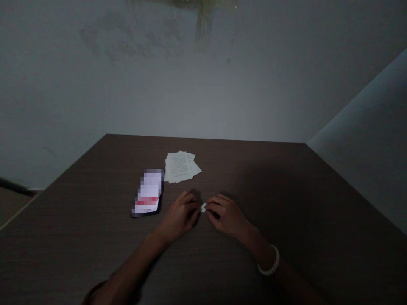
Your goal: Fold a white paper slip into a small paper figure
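Between my fingertips, just above or on the dark wooden table, is a small folded piece of white paper [203, 207]. My left hand [182, 214] pinches it from the left side, fingers curled and pressed together. From the right, my right hand [227, 215] grips its other edge between thumb and fingers. Most of the paper is hidden by the fingertips, so its full shape cannot be made out. Beyond my left hand lies a loose stack of printed paper sheets [179, 167], fanned unevenly.
A phone [160, 195] with a lit, blurred screen lies left of my left hand. The brown table [254, 169] meets a grey wall [203, 93] at its far edge. A beaded bracelet [274, 264] circles my right wrist.
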Demonstrator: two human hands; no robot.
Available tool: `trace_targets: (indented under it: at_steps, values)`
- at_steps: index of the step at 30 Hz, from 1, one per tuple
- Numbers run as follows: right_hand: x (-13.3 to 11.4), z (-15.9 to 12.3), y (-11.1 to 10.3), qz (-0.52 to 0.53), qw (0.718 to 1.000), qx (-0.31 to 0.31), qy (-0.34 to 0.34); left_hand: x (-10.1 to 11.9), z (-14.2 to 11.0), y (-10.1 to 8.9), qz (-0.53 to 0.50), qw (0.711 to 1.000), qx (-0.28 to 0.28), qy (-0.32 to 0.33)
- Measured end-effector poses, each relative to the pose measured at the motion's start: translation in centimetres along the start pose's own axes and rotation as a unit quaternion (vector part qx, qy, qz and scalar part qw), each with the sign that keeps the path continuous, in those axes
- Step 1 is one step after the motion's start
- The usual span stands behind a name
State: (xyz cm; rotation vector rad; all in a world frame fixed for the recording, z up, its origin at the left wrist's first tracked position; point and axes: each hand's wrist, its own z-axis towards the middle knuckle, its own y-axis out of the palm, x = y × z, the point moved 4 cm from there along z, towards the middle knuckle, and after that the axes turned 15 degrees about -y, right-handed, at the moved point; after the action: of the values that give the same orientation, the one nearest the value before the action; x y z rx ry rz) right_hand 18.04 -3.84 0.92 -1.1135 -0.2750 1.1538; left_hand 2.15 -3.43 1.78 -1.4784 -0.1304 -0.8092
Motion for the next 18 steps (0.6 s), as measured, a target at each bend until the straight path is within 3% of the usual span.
trace_targets:
  at_steps: [8, 18]
  values:
    - [-0.37, 0.44, 0.22, -0.012, 0.999, 0.009, 0.032, 0.17, 0.39, 0.12, -0.032, 0.999, 0.017, -0.031]
    - [-0.41, 0.53, 0.35, 0.006, 0.996, 0.066, 0.066, -0.25, 0.36, 0.09, -0.03, 0.997, 0.045, -0.047]
